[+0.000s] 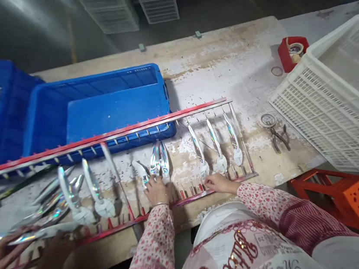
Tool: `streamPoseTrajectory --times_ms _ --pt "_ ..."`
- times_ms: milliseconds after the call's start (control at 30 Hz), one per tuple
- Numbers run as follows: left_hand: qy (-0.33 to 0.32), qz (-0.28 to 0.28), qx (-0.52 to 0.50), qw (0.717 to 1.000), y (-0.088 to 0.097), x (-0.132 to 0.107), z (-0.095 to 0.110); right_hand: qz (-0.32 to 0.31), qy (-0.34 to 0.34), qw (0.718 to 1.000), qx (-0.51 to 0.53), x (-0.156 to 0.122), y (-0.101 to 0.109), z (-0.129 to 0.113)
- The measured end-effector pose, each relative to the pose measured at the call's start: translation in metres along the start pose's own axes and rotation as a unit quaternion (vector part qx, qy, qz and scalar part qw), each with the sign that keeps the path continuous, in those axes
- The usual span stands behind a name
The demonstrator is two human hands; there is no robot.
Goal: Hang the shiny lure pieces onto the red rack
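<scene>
**Foil-bright blades on a pin rack**

A pair of iridescent blades [159, 161] stands upright near the middle of the red pin rack [154, 125], their lower ends at the rack's near rail. The left hand [157, 190] is closed on the base of this pair, fingers curled around the white-tipped ends. The blades look thin, light and stiff, with a slick mirror-like skin that would probably mark or slip under a flat grip. The duller butt end, where the fingers already sit, seems the safer place to hold them.

The right hand [221, 183] lies along the near rail to the right. Its fingers are stretched out among the small pegs and are not wrapped around anything visible. Just beyond it three more blades [215, 145] lean across the rack, spaced apart.

At the lower left, another person's hands [20, 254], blurred, hold a bundle of the same pieces.

The rack rests on a worn worktable [227, 66]. A blue crate [104, 103] sits behind the rack, and a white basket [335, 88] stands at the right. Pliers [279, 138] lie between the rack and the basket, a red box [291, 52] sits further back, and an orange stool [345, 198] stands off the table's edge.
</scene>
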State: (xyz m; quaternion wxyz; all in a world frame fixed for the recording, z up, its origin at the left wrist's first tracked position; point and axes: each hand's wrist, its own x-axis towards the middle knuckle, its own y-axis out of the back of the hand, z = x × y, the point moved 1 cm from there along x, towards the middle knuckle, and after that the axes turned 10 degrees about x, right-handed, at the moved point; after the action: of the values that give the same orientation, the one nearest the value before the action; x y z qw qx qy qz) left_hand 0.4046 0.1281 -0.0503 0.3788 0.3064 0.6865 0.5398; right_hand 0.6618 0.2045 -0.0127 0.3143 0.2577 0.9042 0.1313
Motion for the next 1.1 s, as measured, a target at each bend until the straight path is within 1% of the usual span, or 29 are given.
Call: streamPoseTrajectory --times_ms 67,100,167,267,333,367,433,500,533,567,600,667,700,767,800,867,900,933,967,1000,1033,1067,1100 --pt "0.008 -0.013 0.004 1.000 0.003 -0.003 0.003 -0.013 0.009 1.000 0.024 0.005 -0.011 0.000" --pt "0.023 -0.026 -0.018 0.999 0.004 -0.002 0.004 -0.018 0.013 0.999 0.034 0.007 -0.015 -0.001" --pt "0.066 -0.050 -0.104 0.991 0.009 0.004 0.003 -0.023 0.023 0.998 0.056 0.012 -0.022 -0.005" --pt "0.108 -0.068 -0.235 0.964 0.013 0.014 -0.005 -0.012 0.020 0.994 0.103 0.015 -0.029 -0.010" --pt "0.108 -0.085 -0.295 0.946 0.012 0.015 -0.014 0.013 -0.009 0.989 0.146 0.017 -0.034 -0.013" --pt "0.108 -0.097 -0.332 0.932 0.011 0.013 -0.017 0.027 -0.029 0.984 0.171 0.018 -0.038 -0.014" --pt "0.107 -0.127 -0.414 0.895 0.006 0.004 -0.022 0.041 -0.051 0.970 0.234 0.022 -0.047 -0.021" --pt "0.097 -0.157 -0.485 0.855 0.001 -0.012 -0.023 0.026 -0.038 0.954 0.295 0.029 -0.061 -0.033" --pt "0.095 -0.170 -0.518 0.833 -0.001 -0.021 -0.023 0.018 -0.029 0.951 0.308 0.033 -0.069 -0.040" --pt "0.101 -0.182 -0.554 0.806 -0.003 -0.030 -0.024 0.017 -0.028 0.952 0.304 0.037 -0.078 -0.047" --pt "0.113 -0.194 -0.589 0.776 -0.005 -0.038 -0.026 0.029 -0.036 0.957 0.288 0.040 -0.088 -0.054" --pt "0.134 -0.225 -0.642 0.721 -0.005 -0.047 -0.034 0.086 -0.069 0.962 0.251 0.046 -0.105 -0.064" --pt "0.133 -0.245 -0.655 0.702 -0.005 -0.048 -0.040 0.116 -0.078 0.960 0.243 0.047 -0.113 -0.068" --pt "0.095 -0.297 -0.658 0.686 -0.001 -0.043 -0.052 0.149 -0.064 0.959 0.232 0.046 -0.124 -0.074" --pt "0.072 -0.323 -0.661 0.673 0.001 -0.038 -0.056 0.152 -0.046 0.963 0.217 0.044 -0.127 -0.076" --pt "0.039 -0.371 -0.682 0.629 0.005 -0.025 -0.059 0.141 -0.007 0.978 0.156 0.041 -0.131 -0.082" --pt "0.032 -0.385 -0.694 0.607 0.007 -0.019 -0.058 0.129 0.011 0.984 0.119 0.040 -0.133 -0.085" --pt "0.028 -0.389 -0.702 0.596 0.008 -0.013 -0.055 0.111 0.031 0.990 0.085 0.039 -0.134 -0.088" --pt "0.027 -0.381 -0.704 0.598 0.009 -0.008 -0.052 0.091 0.053 0.993 0.057 0.040 -0.135 -0.089" --pt "0.024 -0.363 -0.700 0.615 0.010 -0.003 -0.049 0.076 0.074 0.994 0.039 0.041 -0.135 -0.090" --pt "0.022 -0.331 -0.693 0.640 0.011 0.000 -0.048 0.074 0.087 0.993 0.032 0.041 -0.134 -0.088" --pt "0.027 -0.286 -0.687 0.667 0.014 0.002 -0.050 0.091 0.089 0.991 0.035 0.042 -0.132 -0.085" --pt "0.038 -0.230 -0.685 0.690 0.017 0.004 -0.054 0.130 0.075 0.988 0.043 0.042 -0.128 -0.079"
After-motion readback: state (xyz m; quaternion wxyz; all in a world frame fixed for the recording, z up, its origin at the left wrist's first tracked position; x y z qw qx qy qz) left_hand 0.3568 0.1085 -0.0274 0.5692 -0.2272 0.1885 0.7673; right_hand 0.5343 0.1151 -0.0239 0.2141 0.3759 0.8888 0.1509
